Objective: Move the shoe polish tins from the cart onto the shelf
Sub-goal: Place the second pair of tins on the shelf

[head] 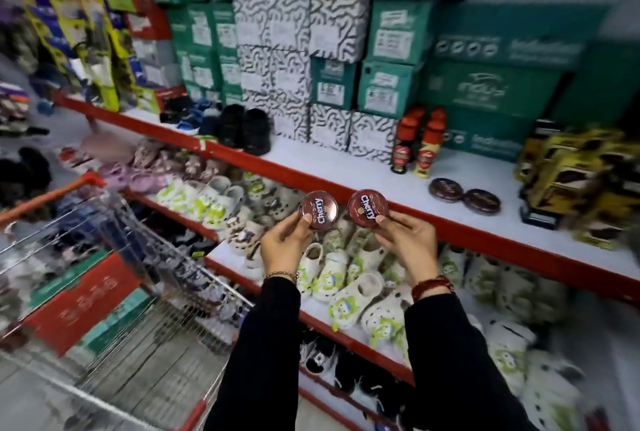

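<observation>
i held 1 tin in each hand. my left hand [284,243] pinched the left tin [318,210] by its rim, thumb on the near edge and fingers tucked behind. my right hand [405,240] pinched the right tin [368,209] the same way. both tins were up in the air, lids facing me, just in front of the red shelf edge [450,222].

these tins looked small, flat and round. i guessed they were light and hard, made of metal, so they would not squash. the shiny lid could be slippery, so the rim was the best place to hold.

the shelf [363,167] was white, flat and smooth. 2 more tins [464,195] already lay flat on it at 2 o'clock from my hands, touching or almost touching each other. 2 polish bottles [415,143] stood at 1 o'clock, and yellow boxes [581,181] sat at 3 o'clock. there was bare room to the left of the lying tins.

the cart [114,257] was at 8 o'clock, well apart from my hands. little shoes [346,274] filled the shelf below.
</observation>
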{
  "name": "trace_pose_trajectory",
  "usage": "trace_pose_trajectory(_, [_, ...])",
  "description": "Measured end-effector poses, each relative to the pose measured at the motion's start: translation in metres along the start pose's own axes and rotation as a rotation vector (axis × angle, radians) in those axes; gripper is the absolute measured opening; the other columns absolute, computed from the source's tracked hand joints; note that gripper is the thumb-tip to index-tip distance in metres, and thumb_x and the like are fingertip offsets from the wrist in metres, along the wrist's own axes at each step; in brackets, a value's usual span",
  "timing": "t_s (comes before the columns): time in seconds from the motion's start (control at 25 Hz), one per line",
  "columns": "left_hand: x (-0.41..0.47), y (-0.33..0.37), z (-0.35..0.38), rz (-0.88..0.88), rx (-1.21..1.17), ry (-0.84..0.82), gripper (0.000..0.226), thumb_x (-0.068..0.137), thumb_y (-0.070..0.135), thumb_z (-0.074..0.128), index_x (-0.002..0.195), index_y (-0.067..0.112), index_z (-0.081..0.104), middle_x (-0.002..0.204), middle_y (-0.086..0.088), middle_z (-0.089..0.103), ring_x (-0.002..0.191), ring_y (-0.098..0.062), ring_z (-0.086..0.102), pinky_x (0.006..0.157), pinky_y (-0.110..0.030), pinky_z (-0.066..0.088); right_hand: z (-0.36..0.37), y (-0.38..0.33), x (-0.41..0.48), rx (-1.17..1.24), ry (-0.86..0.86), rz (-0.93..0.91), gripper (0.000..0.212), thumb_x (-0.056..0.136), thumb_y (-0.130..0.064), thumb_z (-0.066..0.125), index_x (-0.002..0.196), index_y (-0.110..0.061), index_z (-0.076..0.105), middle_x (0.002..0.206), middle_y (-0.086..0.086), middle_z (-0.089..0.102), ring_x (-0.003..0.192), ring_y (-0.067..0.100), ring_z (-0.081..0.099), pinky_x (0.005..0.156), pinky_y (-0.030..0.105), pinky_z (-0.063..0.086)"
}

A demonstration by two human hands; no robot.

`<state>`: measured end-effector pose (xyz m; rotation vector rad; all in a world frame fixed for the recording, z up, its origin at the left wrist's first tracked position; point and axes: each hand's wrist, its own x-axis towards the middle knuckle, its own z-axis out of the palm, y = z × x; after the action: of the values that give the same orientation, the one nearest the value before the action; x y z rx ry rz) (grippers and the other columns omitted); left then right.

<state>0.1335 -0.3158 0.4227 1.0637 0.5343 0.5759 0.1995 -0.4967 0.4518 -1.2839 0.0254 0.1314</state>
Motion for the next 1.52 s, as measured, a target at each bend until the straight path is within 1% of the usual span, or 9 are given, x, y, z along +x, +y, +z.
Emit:
trace_pose_trajectory(0.2, [0.009,0.003,0.085,-0.017,0.042,-0.216,0.038,0.086,0.008,0.071,0.121,-0.006,0.065,0.107,-0.019,0.071,0.085,-0.023,0.069,0.063,-0.013,0.06,-0.056,-0.046,0.018,0.0,0.175,-0.095,0.037,0.084,-0.001,0.07,0.119,0.01,0.061,0.108,0.028,0.068,0.078,0.023,0.069,0.061,0.017,0.061])
trace_pose_trajectory(0.32, [0.019,-0.001,0.137,0.0,0.146,-0.353,0.034,0.084,0.012,0.074,0.113,-0.005,0.07,0.102,-0.019,0.073,0.089,-0.028,0.07,0.064,-0.016,0.06,-0.09,-0.07,0.033,-0.078,0.3,-0.156,0.036,0.083,-0.002,0.071,0.117,0.008,0.062,0.104,0.027,0.069,0.075,0.025,0.068,0.059,0.018,0.061])
trace_pose_trajectory(0.52, [0.054,-0.014,0.194,0.043,0.561,-0.457,0.034,0.077,0.022,0.08,0.106,0.004,0.076,0.096,-0.016,0.078,0.082,-0.027,0.074,0.085,-0.039,0.062,-0.127,-0.085,0.062,-0.438,0.481,-0.147,0.03,0.08,-0.008,0.076,0.105,0.005,0.071,0.079,0.015,0.071,0.047,0.008,0.066,0.051,0.016,0.057])
trace_pose_trajectory(0.64, [0.077,-0.022,0.207,-0.031,0.752,-0.575,0.03,0.078,0.024,0.08,0.1,0.004,0.077,0.089,-0.017,0.077,0.078,-0.026,0.074,0.089,-0.04,0.06,-0.136,-0.085,0.079,-0.634,0.528,-0.064,0.021,0.078,-0.011,0.076,0.096,-0.001,0.075,0.074,0.014,0.07,0.051,0.019,0.065,0.062,0.032,0.062])
trace_pose_trajectory(0.84, [0.087,-0.017,0.215,-0.151,0.855,-0.778,0.031,0.081,0.015,0.077,0.105,-0.004,0.072,0.074,-0.013,0.07,0.044,-0.011,0.066,0.049,-0.02,0.058,-0.137,-0.085,0.093,-0.751,0.456,0.152,0.02,0.083,-0.008,0.07,0.099,0.004,0.071,0.068,0.014,0.07,0.051,0.017,0.065,0.06,0.031,0.06])
trace_pose_trajectory(1.04, [0.09,-0.014,0.226,-0.149,0.959,-0.834,0.026,0.081,0.016,0.078,0.101,0.0,0.074,0.087,-0.016,0.073,0.056,-0.017,0.069,0.054,-0.022,0.06,-0.133,-0.102,0.097,-0.803,0.393,0.329,0.022,0.083,-0.003,0.071,0.101,0.01,0.069,0.087,0.025,0.074,0.057,0.023,0.067,0.068,0.036,0.061])
trace_pose_trajectory(1.24, [0.088,-0.016,0.229,-0.151,1.069,-0.841,0.031,0.073,0.019,0.083,0.097,0.001,0.077,0.098,-0.015,0.077,0.094,-0.03,0.076,0.087,-0.04,0.061,-0.127,-0.111,0.097,-0.889,0.365,0.373,0.028,0.081,0.0,0.071,0.105,0.012,0.065,0.094,0.029,0.074,0.073,0.031,0.071,0.085,0.046,0.06])
trace_pose_trajectory(1.36, [0.087,-0.016,0.233,-0.077,1.233,-0.876,0.049,0.064,0.034,0.084,0.103,0.005,0.075,0.104,-0.015,0.077,0.099,-0.028,0.074,0.093,-0.039,0.059,-0.123,-0.116,0.096,-1.036,0.347,0.412,0.032,0.077,-0.004,0.075,0.105,0.008,0.065,0.089,0.021,0.075,0.085,0.031,0.076,0.083,0.043,0.061])
trace_pose_trajectory(1.52, [0.076,-0.008,0.234,0.056,1.41,-0.829,0.049,0.072,0.038,0.08,0.107,0.006,0.071,0.111,-0.011,0.075,0.105,-0.026,0.071,0.091,-0.031,0.056,-0.119,-0.124,0.092,-1.308,0.36,0.265,0.042,0.075,-0.016,0.079,0.114,-0.003,0.068,0.11,0.01,0.073,0.104,0.025,0.069,0.092,0.033,0.055])
